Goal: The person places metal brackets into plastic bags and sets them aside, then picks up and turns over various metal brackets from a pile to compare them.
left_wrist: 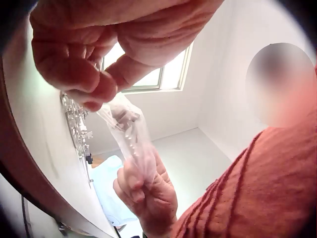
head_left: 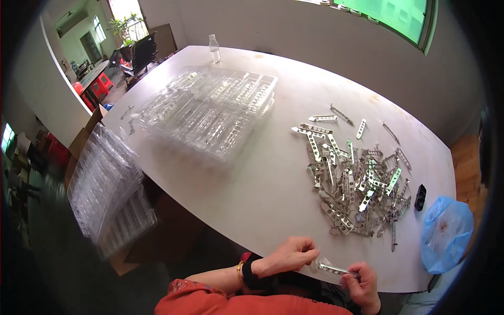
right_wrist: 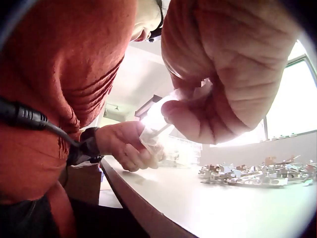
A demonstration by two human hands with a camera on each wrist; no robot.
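Observation:
A metal bracket with a row of holes lies inside a small clear plastic bag (head_left: 332, 268), close over the table's near edge. My right hand (head_left: 365, 283) grips one end of the bag, its thumb and curled fingers around it, as the left wrist view also shows. At the other end, the fingertips of my left hand (head_left: 294, 253) pinch the plastic. In the left wrist view the bag (left_wrist: 130, 130) stretches between both hands, the bracket showing dimly through it. Ahead of my right hand is a heap of loose metal brackets (head_left: 350, 181) on the white table (head_left: 247, 205).
Stacked clear trays (head_left: 210, 110) filled with brackets stand on the table's far left. More clear trays (head_left: 107, 184) are piled beside the left edge. A blue plastic bag (head_left: 446, 234) and a black object (head_left: 420, 197) lie at the right. A bottle (head_left: 214, 49) stands at the back.

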